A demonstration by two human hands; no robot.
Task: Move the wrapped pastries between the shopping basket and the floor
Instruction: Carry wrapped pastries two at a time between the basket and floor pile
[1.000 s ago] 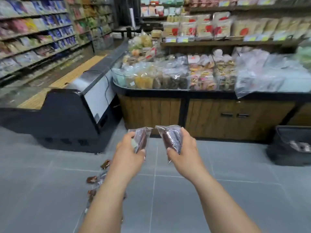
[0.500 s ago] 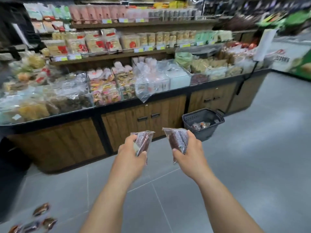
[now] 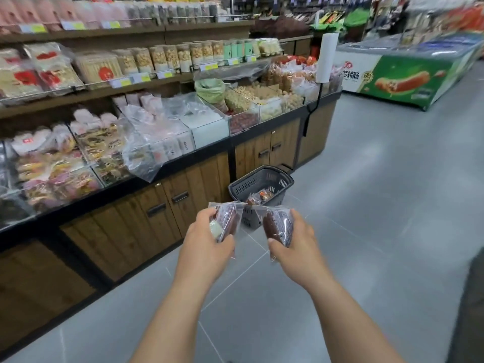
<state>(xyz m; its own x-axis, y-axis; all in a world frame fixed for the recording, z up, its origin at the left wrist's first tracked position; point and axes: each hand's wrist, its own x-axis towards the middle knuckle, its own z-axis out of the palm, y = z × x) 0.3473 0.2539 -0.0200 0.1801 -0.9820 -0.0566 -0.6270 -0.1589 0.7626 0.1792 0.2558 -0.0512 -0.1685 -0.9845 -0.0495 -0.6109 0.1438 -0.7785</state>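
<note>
Your left hand (image 3: 207, 243) grips 1 clear-wrapped dark brown pastry (image 3: 228, 218), your right hand (image 3: 294, 244) a 2nd pastry (image 3: 278, 226) — bring both low over the dark grey plastic shopping basket (image 3: 247, 186) before releasing

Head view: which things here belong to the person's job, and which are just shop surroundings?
Job: left hand gripping a wrapped pastry; right hand gripping a second wrapped pastry; shopping basket, wrapped packets inside; floor.
Lying about: snack shelves; bulk bins; bag roll; chest freezer.
</note>
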